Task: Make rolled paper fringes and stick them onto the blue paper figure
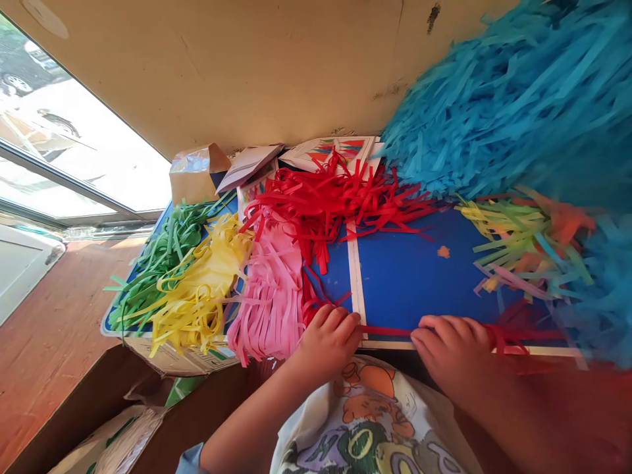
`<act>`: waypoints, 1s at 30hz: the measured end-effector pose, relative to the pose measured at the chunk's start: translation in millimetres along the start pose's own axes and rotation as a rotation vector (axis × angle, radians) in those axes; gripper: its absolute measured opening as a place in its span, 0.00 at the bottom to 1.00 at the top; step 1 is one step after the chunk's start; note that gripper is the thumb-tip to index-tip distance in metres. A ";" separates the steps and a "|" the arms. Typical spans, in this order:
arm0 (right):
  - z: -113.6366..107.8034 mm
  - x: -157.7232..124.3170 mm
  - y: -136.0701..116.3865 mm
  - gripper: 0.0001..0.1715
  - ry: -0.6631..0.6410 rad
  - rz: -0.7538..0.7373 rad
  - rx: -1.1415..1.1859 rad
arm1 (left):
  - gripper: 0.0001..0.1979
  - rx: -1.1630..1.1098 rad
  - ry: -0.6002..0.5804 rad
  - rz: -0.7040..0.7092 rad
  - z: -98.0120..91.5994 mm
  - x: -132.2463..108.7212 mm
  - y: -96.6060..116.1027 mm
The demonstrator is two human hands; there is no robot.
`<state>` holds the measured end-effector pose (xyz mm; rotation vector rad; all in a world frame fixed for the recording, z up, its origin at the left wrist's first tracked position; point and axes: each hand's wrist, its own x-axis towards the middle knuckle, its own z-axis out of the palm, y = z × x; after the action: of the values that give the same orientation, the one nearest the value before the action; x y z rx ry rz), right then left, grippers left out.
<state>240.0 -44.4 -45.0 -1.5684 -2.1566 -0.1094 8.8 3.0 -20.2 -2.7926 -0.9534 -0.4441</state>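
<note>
My left hand (330,337) is closed on one end of a narrow twisted strip of red tissue paper (388,331), with red fringe spreading out behind the fingers. My right hand (451,345) pinches the same strip farther right, where more red fringe hangs beyond it. Between both hands the strip runs straight along the table's front edge. Fringed pink tissue paper (271,289) lies just left of my left hand. A loose pile of red fringed tissue (326,201) rests farther back on the blue table (409,263).
Yellow (202,283) and green fringed tissue (170,257) lie at the table's left end. A big blue fringed heap (508,112) stands at the right, near mixed-colour fringe (523,230). Printed papers (336,151) and a brown box (195,174) line the wall. An open carton (187,421) stands below.
</note>
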 end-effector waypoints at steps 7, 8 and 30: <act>-7.9 6.0 0.0 0.13 -0.057 -0.022 -0.064 | 0.03 -0.043 -0.088 0.020 -0.1 -2.2 -2.0; -9.1 7.5 0.7 0.14 -0.065 -0.023 -0.065 | 0.03 -0.051 -0.078 -0.003 0.0 -2.2 0.1; 0.8 18.6 1.7 0.12 -0.219 0.024 0.055 | 0.02 -0.138 -0.359 0.010 10.6 33.3 16.1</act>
<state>236.8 -27.3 -38.4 -1.6402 -2.2827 0.1341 46.2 11.9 -20.2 -3.0660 -1.0073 -0.0017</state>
